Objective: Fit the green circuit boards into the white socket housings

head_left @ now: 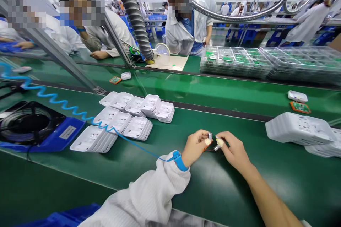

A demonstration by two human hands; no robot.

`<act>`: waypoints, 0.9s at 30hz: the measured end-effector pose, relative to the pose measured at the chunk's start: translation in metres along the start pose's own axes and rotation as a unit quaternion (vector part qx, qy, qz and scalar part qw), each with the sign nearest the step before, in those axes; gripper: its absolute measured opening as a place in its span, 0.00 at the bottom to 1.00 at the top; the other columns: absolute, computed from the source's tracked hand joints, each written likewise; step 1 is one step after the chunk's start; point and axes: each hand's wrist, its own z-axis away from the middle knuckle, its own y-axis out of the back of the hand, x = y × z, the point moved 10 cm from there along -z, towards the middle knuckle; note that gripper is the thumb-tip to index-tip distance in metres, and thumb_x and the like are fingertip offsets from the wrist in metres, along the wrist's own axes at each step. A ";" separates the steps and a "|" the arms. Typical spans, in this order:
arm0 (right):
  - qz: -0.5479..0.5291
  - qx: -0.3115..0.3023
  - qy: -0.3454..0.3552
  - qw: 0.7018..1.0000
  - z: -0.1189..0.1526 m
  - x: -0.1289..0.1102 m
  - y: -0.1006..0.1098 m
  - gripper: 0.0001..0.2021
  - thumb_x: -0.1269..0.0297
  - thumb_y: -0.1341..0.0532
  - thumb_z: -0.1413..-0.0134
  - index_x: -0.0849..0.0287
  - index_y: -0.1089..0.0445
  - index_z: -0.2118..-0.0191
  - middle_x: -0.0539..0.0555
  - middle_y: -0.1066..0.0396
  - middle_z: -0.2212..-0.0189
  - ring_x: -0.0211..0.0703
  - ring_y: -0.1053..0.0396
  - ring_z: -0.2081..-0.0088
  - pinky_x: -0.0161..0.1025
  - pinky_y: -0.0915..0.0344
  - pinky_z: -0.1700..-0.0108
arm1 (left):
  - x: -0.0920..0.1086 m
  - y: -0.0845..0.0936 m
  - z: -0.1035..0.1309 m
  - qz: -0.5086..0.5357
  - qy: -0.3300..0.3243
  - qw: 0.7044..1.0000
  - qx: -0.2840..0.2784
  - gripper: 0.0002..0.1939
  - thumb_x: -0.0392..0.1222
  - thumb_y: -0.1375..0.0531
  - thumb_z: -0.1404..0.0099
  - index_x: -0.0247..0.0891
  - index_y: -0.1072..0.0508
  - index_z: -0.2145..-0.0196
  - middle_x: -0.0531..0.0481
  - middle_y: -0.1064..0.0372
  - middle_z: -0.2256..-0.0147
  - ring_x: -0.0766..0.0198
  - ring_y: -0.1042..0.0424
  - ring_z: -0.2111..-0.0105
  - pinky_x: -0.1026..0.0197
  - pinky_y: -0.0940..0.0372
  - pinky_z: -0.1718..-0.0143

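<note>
My left hand [196,146], with a blue strap at its wrist, pinches a small orange-edged circuit board [208,145] above the green table. A small silver part [210,135] stands at the board's upper end. Just to the right, my right hand [233,149] pinches a small silver cylindrical part [217,147] between thumb and fingers. A thin wire seems to run between the board and that part. The two hands are close together, their fingertips slightly apart. Fingers cover much of the board.
Stacked white plastic covers [137,127] lie to the left, more white covers [299,127] to the right. A blue coiled cord [64,105] reaches my left wrist. A black-and-blue fan unit [66,131] is far left. Beyond are a green conveyor [213,92], clear trays [236,61] and people.
</note>
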 end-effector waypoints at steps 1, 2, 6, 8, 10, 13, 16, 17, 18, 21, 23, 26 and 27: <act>0.001 -0.003 0.008 1.000 0.000 -0.004 -0.001 0.07 0.66 0.50 0.40 0.55 0.36 0.60 0.51 0.32 0.65 0.39 0.34 0.64 0.36 0.39 0.62 | 0.001 0.001 0.000 -0.010 -0.002 1.000 0.004 0.10 0.40 0.41 0.43 0.35 0.30 0.62 0.49 0.29 0.68 0.66 0.30 0.69 0.64 0.35 0.66; 0.003 -0.006 0.020 1.000 0.001 -0.009 -0.002 0.07 0.66 0.50 0.40 0.55 0.36 0.60 0.51 0.32 0.65 0.39 0.35 0.63 0.37 0.39 0.61 | 0.002 0.001 0.001 -0.033 -0.006 0.999 0.010 0.10 0.39 0.41 0.43 0.35 0.30 0.63 0.50 0.29 0.68 0.66 0.30 0.69 0.65 0.35 0.66; 0.031 -0.028 0.063 0.997 0.003 -0.022 -0.012 0.08 0.69 0.50 0.41 0.56 0.36 0.59 0.52 0.32 0.63 0.41 0.36 0.61 0.40 0.40 0.58 | 0.013 0.001 0.006 -0.169 -0.041 0.984 0.031 0.10 0.32 0.44 0.43 0.39 0.30 0.63 0.53 0.28 0.68 0.67 0.30 0.70 0.65 0.35 0.65; 0.050 -0.037 0.068 0.996 0.004 -0.022 -0.016 0.08 0.70 0.50 0.41 0.56 0.37 0.59 0.53 0.32 0.63 0.41 0.36 0.61 0.41 0.41 0.58 | 0.018 0.000 0.008 -0.203 -0.060 0.977 0.031 0.13 0.30 0.46 0.43 0.40 0.30 0.61 0.53 0.28 0.65 0.67 0.29 0.67 0.64 0.35 0.63; 0.063 -0.043 0.067 0.995 0.005 -0.019 -0.019 0.09 0.71 0.50 0.41 0.57 0.37 0.58 0.53 0.32 0.63 0.42 0.36 0.61 0.41 0.41 0.58 | 0.021 -0.001 0.009 -0.206 -0.073 0.976 0.025 0.16 0.29 0.47 0.43 0.40 0.30 0.58 0.52 0.28 0.62 0.66 0.29 0.64 0.64 0.35 0.61; 0.063 -0.048 0.061 0.995 0.004 -0.015 -0.019 0.09 0.71 0.50 0.41 0.57 0.37 0.59 0.53 0.32 0.63 0.42 0.36 0.61 0.41 0.41 0.58 | 0.020 0.000 0.008 -0.174 -0.070 0.982 0.015 0.14 0.32 0.47 0.41 0.39 0.31 0.56 0.50 0.28 0.61 0.65 0.30 0.64 0.64 0.35 0.62; 0.042 -0.045 0.045 0.997 0.002 -0.013 -0.016 0.08 0.70 0.50 0.41 0.56 0.36 0.59 0.52 0.33 0.64 0.41 0.36 0.62 0.40 0.40 0.59 | 0.014 0.003 0.005 -0.125 -0.044 0.991 0.018 0.08 0.36 0.45 0.40 0.36 0.30 0.63 0.51 0.29 0.68 0.67 0.31 0.70 0.65 0.36 0.67; 0.033 -0.042 0.036 0.998 0.002 -0.013 -0.014 0.08 0.70 0.50 0.41 0.56 0.36 0.60 0.52 0.33 0.64 0.40 0.36 0.62 0.39 0.40 0.59 | 0.012 0.004 0.004 -0.111 -0.039 0.993 0.019 0.06 0.37 0.44 0.41 0.36 0.31 0.65 0.51 0.30 0.70 0.67 0.32 0.71 0.65 0.36 0.68; 0.026 -0.038 0.029 0.999 0.001 -0.012 -0.012 0.07 0.69 0.50 0.41 0.56 0.36 0.60 0.52 0.33 0.65 0.40 0.36 0.63 0.38 0.40 0.60 | 0.012 0.004 0.004 -0.100 -0.039 0.994 0.018 0.05 0.37 0.44 0.41 0.36 0.31 0.65 0.51 0.31 0.70 0.67 0.32 0.71 0.65 0.37 0.67; 0.022 -0.027 0.021 0.999 0.000 -0.010 -0.006 0.07 0.69 0.51 0.40 0.56 0.36 0.61 0.52 0.33 0.65 0.40 0.36 0.62 0.39 0.41 0.59 | 0.014 0.002 0.005 -0.082 -0.058 0.995 0.006 0.04 0.37 0.45 0.39 0.36 0.34 0.65 0.51 0.31 0.68 0.67 0.32 0.68 0.64 0.37 0.64; 0.035 -0.028 0.023 0.999 0.000 -0.010 -0.005 0.07 0.69 0.51 0.40 0.56 0.36 0.61 0.52 0.33 0.64 0.41 0.37 0.61 0.40 0.41 0.59 | 0.017 0.000 0.006 -0.094 -0.070 0.993 -0.001 0.04 0.37 0.45 0.39 0.37 0.34 0.65 0.52 0.32 0.67 0.67 0.32 0.67 0.64 0.38 0.63; 0.054 -0.037 0.019 0.998 0.001 -0.007 -0.007 0.08 0.70 0.51 0.41 0.56 0.37 0.61 0.52 0.33 0.64 0.42 0.37 0.61 0.41 0.42 0.58 | 0.019 -0.001 0.008 -0.140 -0.081 0.987 -0.003 0.03 0.37 0.45 0.39 0.38 0.34 0.66 0.52 0.32 0.68 0.67 0.34 0.68 0.64 0.39 0.63; 0.056 -0.039 0.017 0.997 0.001 -0.007 -0.007 0.08 0.70 0.51 0.41 0.56 0.36 0.62 0.53 0.34 0.64 0.42 0.37 0.61 0.41 0.42 0.59 | 0.020 -0.001 0.008 -0.153 -0.084 0.985 -0.005 0.03 0.37 0.45 0.39 0.38 0.34 0.66 0.53 0.32 0.67 0.67 0.34 0.68 0.63 0.40 0.63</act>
